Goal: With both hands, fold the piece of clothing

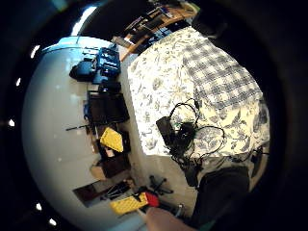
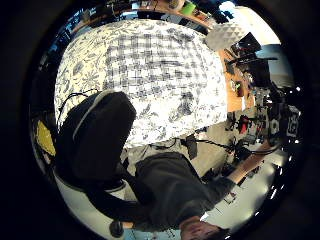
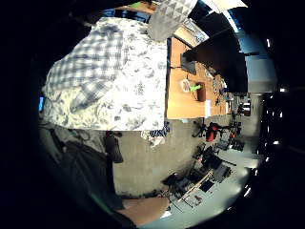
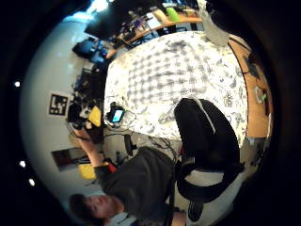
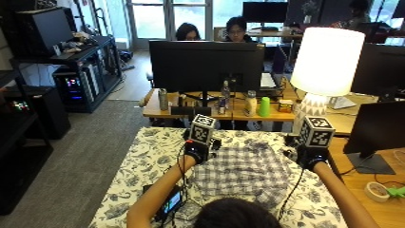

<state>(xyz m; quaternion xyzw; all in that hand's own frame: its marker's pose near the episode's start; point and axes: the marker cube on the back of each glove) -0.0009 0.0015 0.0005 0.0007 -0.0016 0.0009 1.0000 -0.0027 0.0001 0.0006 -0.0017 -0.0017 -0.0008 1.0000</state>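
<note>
We see a table (image 5: 136, 164) covered with a white cloth printed in dark floral pattern, and a grey-and-white checked shirt (image 5: 240, 171) lying on it. The shirt sits at the middle of the table, spread fairly flat, its far part reaching toward the table's far edge, its near part running under the person's head at the near edge. In the right little finger side palm view the shirt (image 3: 90, 67) shows a sleeve or flap angled across its body, slightly rumpled.

The left hand (image 5: 197, 151) is raised over the shirt's far left corner; the right hand (image 5: 312, 156) is raised over the shirt's far right side, near the table's right edge. Both hands show only their backs, so we cannot tell how the fingers stand or whether they pinch any cloth. All four palm views show the table and shirt from well above, so the palms are up off the cloth.

A small device with a lit screen (image 5: 172, 202) and black cables lies at the table's near left edge, beside the left forearm. A black office chair (image 2: 95, 140) stands at the near edge. A white lamp (image 5: 326, 64) stands past the far right corner, and a dark monitor (image 5: 206, 59) stands on the desk beyond the far edge.
</note>
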